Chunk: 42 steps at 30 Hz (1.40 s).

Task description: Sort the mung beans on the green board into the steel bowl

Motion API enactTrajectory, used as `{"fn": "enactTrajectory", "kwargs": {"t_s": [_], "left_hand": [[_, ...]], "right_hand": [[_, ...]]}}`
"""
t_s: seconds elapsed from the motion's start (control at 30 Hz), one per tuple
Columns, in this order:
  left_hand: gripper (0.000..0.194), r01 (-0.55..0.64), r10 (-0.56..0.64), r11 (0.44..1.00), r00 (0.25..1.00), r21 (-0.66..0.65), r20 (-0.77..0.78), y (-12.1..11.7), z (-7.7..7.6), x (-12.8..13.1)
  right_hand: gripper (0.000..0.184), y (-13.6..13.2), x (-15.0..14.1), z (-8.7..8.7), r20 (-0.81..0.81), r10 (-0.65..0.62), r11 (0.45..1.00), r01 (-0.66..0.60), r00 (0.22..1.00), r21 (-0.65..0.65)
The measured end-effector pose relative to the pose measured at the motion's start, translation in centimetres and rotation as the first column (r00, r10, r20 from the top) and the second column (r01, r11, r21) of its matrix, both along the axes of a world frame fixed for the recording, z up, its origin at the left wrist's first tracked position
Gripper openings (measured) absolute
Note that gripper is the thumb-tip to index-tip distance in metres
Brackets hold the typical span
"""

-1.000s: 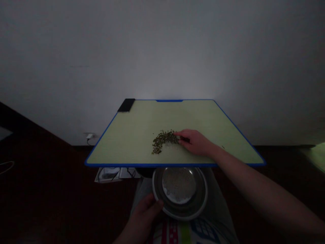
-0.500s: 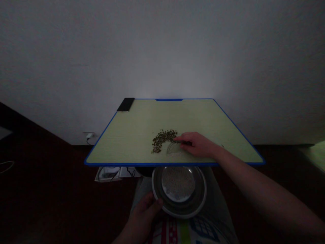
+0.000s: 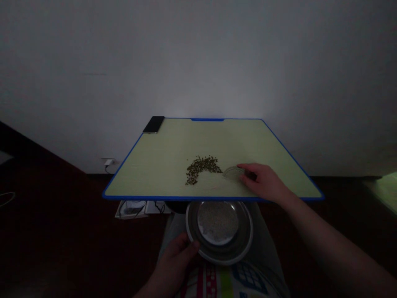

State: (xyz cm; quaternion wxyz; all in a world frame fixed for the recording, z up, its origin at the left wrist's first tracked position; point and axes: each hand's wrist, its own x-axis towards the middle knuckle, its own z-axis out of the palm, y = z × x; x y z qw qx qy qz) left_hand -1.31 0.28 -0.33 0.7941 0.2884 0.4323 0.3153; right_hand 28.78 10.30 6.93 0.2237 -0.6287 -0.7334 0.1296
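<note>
My right hand (image 3: 263, 180) pinches a clear plastic protractor (image 3: 232, 173) by its right end, low over the pale tabletop (image 3: 173, 140). Just left of the protractor lies a curved heap of small brown grains (image 3: 201, 165), perhaps seeds or beans. My left hand (image 3: 176, 258) grips the rim of a metal bowl (image 3: 245, 248) at its lower left, thumb on top. The bowl rests on my lap below the table's near edge. Its shiny round bottom looks speckled; whether small bits lie in it I cannot tell.
A black phone (image 3: 154, 124) lies at the table's far left corner. Blue edging (image 3: 214, 198) runs round the table. Behind stands a plain wall (image 3: 211, 62) with a plugged-in charger (image 3: 108, 162) at left. Cables and a white box (image 3: 132, 210) are on the floor.
My right hand has drawn the protractor to the right, away from the inside of the curved grain heap. My left hand keeps its hold on the bowl.
</note>
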Motion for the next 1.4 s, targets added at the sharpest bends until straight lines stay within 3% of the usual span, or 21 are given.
{"fn": "enactTrajectory", "kwargs": {"t_s": [0.1,0.2,0.43,0.97,1.4], "left_hand": [[0.024,0.013,-0.011,1.000,0.997,-0.026,0.072,0.0,-0.5,-0.1],[0.024,0.019,-0.018,1.000,0.996,-0.007,0.085,0.0,-0.7,-0.2],[0.020,-0.015,0.024,0.998,0.986,-0.058,0.163,0.0,0.4,-0.3],[0.027,-0.071,0.075,0.996,0.994,-0.058,0.075,-0.3,1.4,-0.5],[0.025,-0.052,0.056,0.997,0.995,-0.054,0.083,-0.2,1.5,-0.6]], "right_hand": [[0.043,-0.7,-0.6,-0.4,0.016,-0.050,0.999,0.050,0.999,0.013],[0.043,-0.5,-1.7,-0.5,0.038,-0.014,1.000,0.014,0.999,0.002],[0.042,0.6,-3.9,-0.1,0.049,0.077,0.997,-0.077,0.996,-0.003],[0.041,1.4,-5.7,0.3,0.029,0.262,0.964,-0.261,0.965,-0.047],[0.042,1.5,-5.4,0.9,-0.163,0.282,0.922,-0.314,0.946,-0.228]]}}
